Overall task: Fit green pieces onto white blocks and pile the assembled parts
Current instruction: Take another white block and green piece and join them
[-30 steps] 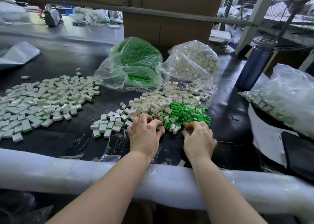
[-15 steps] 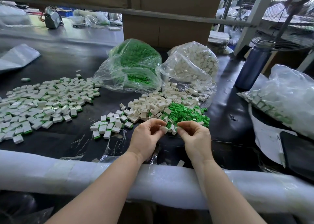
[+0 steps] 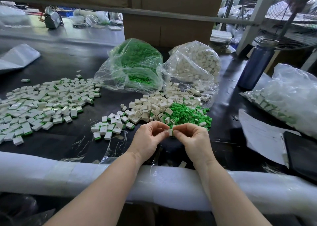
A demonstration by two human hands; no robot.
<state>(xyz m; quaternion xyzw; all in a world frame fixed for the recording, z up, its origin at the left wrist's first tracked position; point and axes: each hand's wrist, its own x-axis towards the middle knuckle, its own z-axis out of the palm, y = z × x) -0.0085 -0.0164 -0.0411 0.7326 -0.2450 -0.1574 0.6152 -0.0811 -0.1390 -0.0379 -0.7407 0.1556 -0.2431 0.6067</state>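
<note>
My left hand (image 3: 148, 138) and my right hand (image 3: 193, 139) meet just above the black table, both pinching one small white block (image 3: 169, 132) between their fingertips; a green piece there is barely visible. Right behind the hands lies a heap of loose white blocks (image 3: 154, 107) and a heap of green pieces (image 3: 188, 114). A small cluster of assembled parts (image 3: 109, 126) sits left of my hands. A wide spread of assembled parts (image 3: 42, 104) covers the table's left side.
Two open clear bags stand behind the heaps, a green-piece bag (image 3: 133, 66) and a white-block bag (image 3: 193, 67). A blue bottle (image 3: 255, 66), a bag of finished parts (image 3: 288, 98), papers (image 3: 264, 136) and a dark tablet (image 3: 301, 153) fill the right. A white foam roll (image 3: 85, 176) pads the near edge.
My hands lifted off the heaps, came together, and now pinch a white block between them. They have drawn slightly nearer to me.
</note>
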